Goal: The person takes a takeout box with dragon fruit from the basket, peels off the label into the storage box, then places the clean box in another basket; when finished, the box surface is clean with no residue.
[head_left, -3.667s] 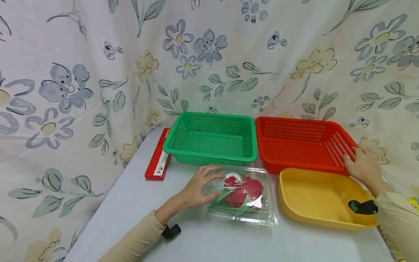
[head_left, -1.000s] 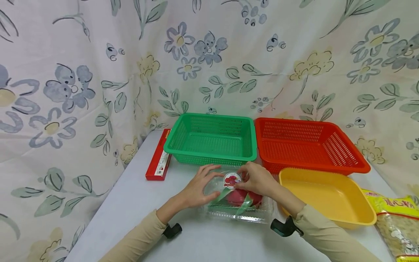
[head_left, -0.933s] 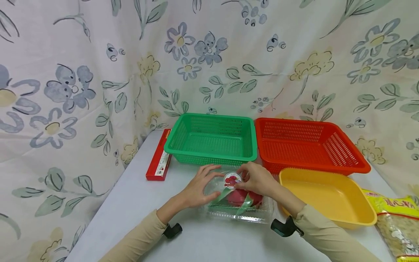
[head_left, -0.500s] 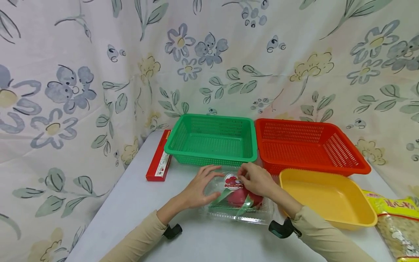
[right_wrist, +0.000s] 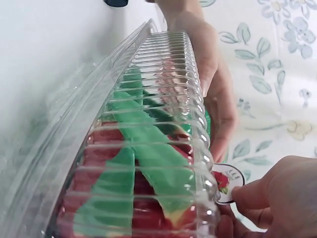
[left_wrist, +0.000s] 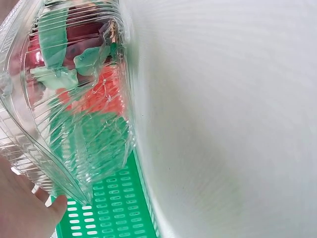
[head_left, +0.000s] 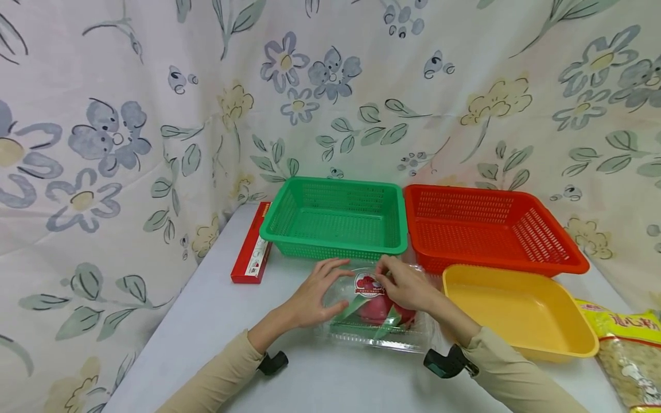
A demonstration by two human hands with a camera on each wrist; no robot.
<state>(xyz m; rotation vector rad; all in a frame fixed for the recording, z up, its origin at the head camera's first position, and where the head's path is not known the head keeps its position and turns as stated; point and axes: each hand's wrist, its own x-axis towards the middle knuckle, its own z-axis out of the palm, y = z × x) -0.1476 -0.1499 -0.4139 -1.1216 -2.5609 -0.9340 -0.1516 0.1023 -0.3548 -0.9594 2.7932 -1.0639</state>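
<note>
A clear plastic clamshell box (head_left: 379, 344) with a red dragon fruit (head_left: 374, 310) inside stands on the table in the head view. My left hand (head_left: 308, 297) rests on the left part of its lid, fingers spread. Over the right half, my right hand (head_left: 410, 285) pinches the right edge of a round fruit label (head_left: 365, 284) between thumb and finger. In the right wrist view the label (right_wrist: 227, 181) stands partly off the ribbed plastic at that edge. The left wrist view shows the thumb (left_wrist: 58, 206) by the box's corner.
Behind the box stand a green basket (head_left: 335, 250) and a red basket (head_left: 477, 265). A yellow tub (head_left: 516, 310) is right of the box, with a yellow-topped food bag (head_left: 632, 350) beyond. A narrow red carton (head_left: 251, 246) lies at left. A flowered curtain (head_left: 361, 86) hangs behind.
My right hand has come from the red basket's right edge to the box's label. In the last second its fingertips have shifted to the label's right edge. My left hand stays put.
</note>
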